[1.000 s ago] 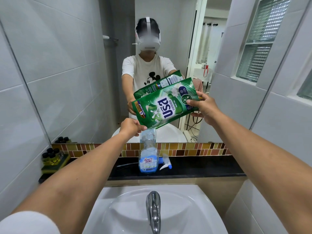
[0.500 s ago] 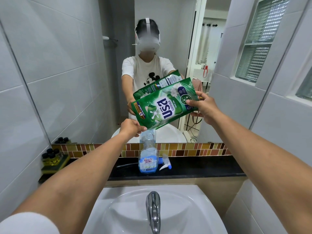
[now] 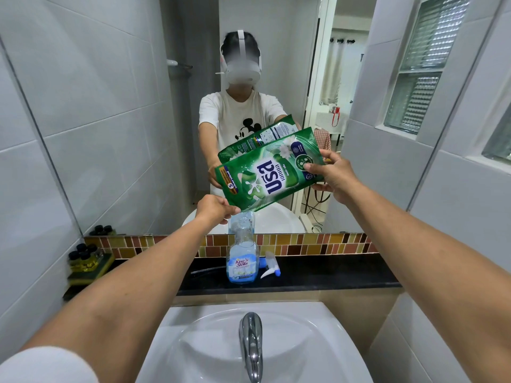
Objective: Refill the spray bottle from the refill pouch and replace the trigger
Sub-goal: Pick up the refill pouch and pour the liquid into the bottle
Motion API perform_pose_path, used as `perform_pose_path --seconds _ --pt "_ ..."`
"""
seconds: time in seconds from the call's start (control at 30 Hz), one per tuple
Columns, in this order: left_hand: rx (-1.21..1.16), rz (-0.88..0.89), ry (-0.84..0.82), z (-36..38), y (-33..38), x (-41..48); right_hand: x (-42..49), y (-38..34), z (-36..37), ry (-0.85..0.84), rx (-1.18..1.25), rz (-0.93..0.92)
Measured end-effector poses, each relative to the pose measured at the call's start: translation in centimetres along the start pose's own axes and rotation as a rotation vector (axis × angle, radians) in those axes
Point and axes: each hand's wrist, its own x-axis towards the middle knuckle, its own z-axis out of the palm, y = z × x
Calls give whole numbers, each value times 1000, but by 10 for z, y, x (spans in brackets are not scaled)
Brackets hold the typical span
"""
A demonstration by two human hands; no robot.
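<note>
Presently the pouch (image 3: 269,176) is held tilted over the bottle (image 3: 242,254), its low corner just above the open neck. The left hand (image 3: 214,208) is closed in a pinch on that low corner, at the spout end; the right hand (image 3: 333,174) is closed on the raised end, thumb on the printed face, fingers behind. The bottle stands upright, cap off, on the black ledge (image 3: 331,275) behind the sink (image 3: 193,344), with blue liquid only in its lower part. The trigger (image 3: 270,268) lies on the ledge just right of the bottle, its dip tube running behind the bottle to the left.

No stream can be made out between pouch and neck; whether liquid is flowing cannot be told.

Judged step: pouring, early in the fill. The spout should be kept centred over the narrow neck and steered by the left pinch. The raised end should be lifted gradually, not squeezed hard, since the bottle is unheld and a surge could spill. Space should be left below the neck for the dip tube.
</note>
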Motion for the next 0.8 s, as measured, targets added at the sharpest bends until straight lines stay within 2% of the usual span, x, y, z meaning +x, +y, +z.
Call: perform_pose_path --seconds 0.8 --pt "14 11 -8 2 3 0 -10 15 -8 52 54 40"
